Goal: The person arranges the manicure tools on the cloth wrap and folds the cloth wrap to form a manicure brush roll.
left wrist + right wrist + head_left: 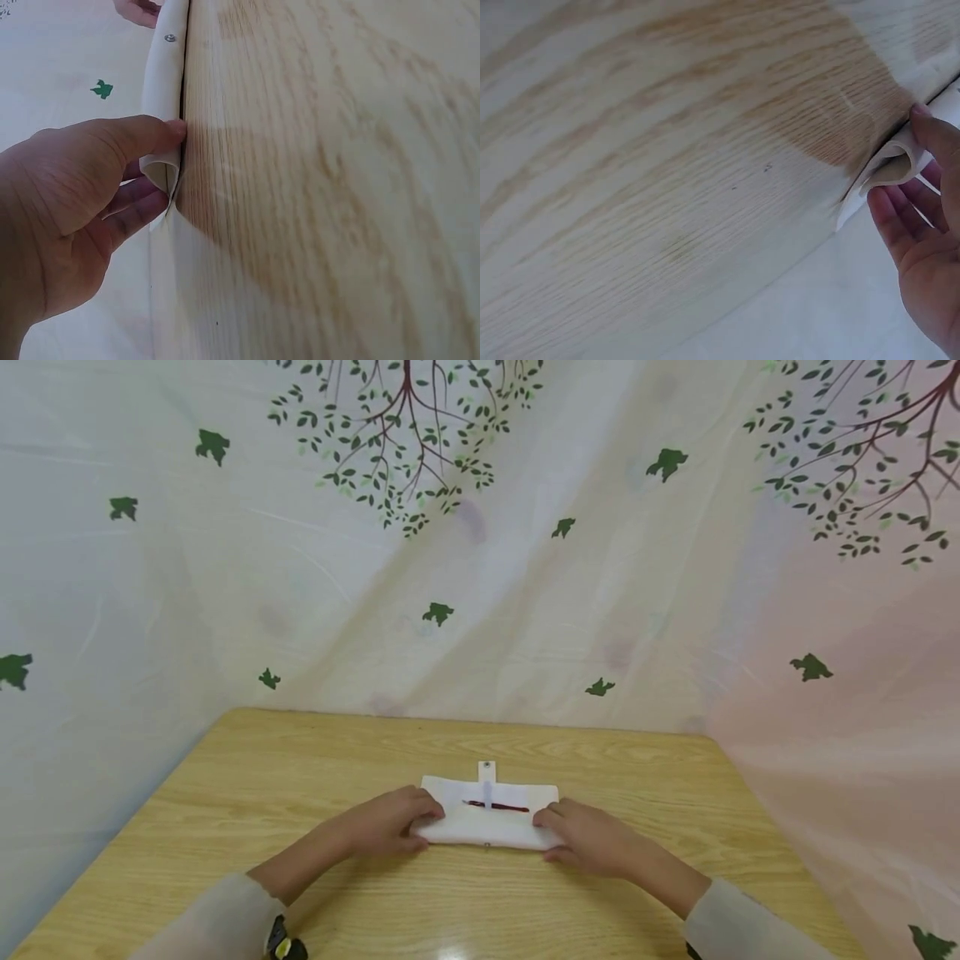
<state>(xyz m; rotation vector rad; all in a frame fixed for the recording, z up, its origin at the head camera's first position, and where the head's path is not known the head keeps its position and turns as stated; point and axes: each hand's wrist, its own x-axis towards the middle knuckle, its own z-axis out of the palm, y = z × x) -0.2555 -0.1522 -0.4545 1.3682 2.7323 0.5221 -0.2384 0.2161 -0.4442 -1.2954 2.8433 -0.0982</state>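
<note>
A white roll-up case [480, 832] lies on the table, its near side folded over into a loose roll. Across its middle lies a slim dark red stick like a pen or brush [510, 808], crossed by a narrow band. A strap with a metal snap [487, 771] sticks out from the far edge. My left hand [386, 823] grips the left end of the roll, thumb on the near side and fingers at the far side. The right end is held likewise by my right hand [596, 839]. The left wrist view shows another snap [170, 37] on the roll.
The wooden table [300, 752] extends around the case on all sides. Behind it and at both sides hangs a pale curtain [337, 635] printed with branches and green leaves. A dark strapped item [285, 941] sits at the left sleeve.
</note>
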